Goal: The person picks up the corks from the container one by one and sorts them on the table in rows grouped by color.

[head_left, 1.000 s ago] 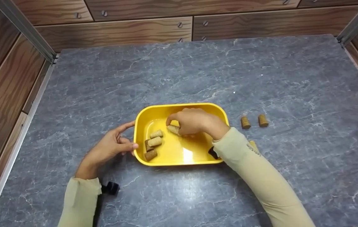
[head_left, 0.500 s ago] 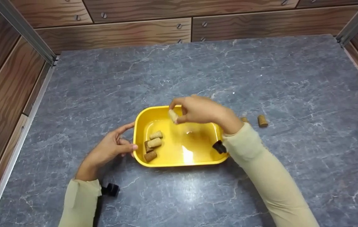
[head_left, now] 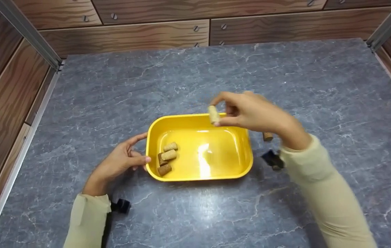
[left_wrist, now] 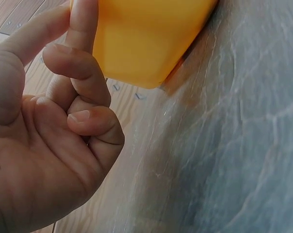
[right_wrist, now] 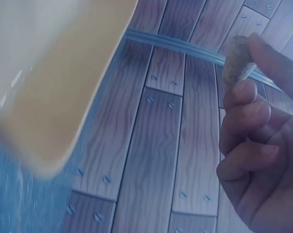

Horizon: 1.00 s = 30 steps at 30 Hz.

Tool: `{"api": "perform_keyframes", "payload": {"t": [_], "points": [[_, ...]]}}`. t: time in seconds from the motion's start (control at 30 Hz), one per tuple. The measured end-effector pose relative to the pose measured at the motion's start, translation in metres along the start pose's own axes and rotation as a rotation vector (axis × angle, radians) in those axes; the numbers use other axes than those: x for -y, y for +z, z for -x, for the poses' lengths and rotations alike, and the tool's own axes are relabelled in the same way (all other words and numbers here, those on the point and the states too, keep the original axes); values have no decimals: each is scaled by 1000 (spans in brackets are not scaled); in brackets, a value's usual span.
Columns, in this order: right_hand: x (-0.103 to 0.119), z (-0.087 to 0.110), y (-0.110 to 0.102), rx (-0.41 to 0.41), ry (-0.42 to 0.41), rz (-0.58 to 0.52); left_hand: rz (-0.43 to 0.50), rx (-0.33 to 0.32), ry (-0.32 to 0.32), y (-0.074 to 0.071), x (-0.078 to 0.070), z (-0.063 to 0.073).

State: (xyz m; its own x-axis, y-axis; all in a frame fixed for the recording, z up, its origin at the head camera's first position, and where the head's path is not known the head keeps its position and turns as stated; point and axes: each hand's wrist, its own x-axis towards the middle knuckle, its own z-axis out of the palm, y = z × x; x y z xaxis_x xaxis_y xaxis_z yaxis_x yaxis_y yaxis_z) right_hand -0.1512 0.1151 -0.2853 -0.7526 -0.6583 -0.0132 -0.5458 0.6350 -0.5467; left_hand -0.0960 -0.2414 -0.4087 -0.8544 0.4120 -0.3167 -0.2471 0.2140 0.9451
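Observation:
My right hand [head_left: 254,112] pinches a pale cork [head_left: 213,114] between thumb and fingertips, above the far rim of a yellow tub [head_left: 198,178]. In the right wrist view the same cork [right_wrist: 237,60] stands out from the fingertips, with the other fingers curled below. At the tub's left end my left hand [head_left: 123,156] grips the rim, thumb at the edge and fingers along the outer wall. Several corks lie bunched at the left inside the tub: a pale one [head_left: 171,146], another pale one [head_left: 168,155] on top of a mostly covered brown one, and a brown one [head_left: 164,169] nearest me.
A brown cork [head_left: 267,136] stands on the grey marbled table [head_left: 112,89] just right of the tub, partly behind my right wrist. The black wrist camera [head_left: 273,159] hangs beside the tub's right end. Wood-patterned panels [head_left: 123,34] wall in the table's back and sides.
My right hand has lifted the pale cork off the tub's floor and carried it up and right to the far rim. The left hand and the tub have stayed in place.

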Motion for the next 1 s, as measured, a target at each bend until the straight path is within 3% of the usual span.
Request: {"api": "perform_keyframes", "payload": {"t": [0.27,0.57,0.87,1.0], "points": [[-27,49,-10,-57,-15,-85,-6,10,9,0,-1,0],[-64,96,-7,-112,35,70,-22,28,6,-1,-2,0],[-100,133,6,-11,235,66,-10,39,15,1,0,1],[-112,145,11,29,283,77,-8,35,19,1,1,1]]}}
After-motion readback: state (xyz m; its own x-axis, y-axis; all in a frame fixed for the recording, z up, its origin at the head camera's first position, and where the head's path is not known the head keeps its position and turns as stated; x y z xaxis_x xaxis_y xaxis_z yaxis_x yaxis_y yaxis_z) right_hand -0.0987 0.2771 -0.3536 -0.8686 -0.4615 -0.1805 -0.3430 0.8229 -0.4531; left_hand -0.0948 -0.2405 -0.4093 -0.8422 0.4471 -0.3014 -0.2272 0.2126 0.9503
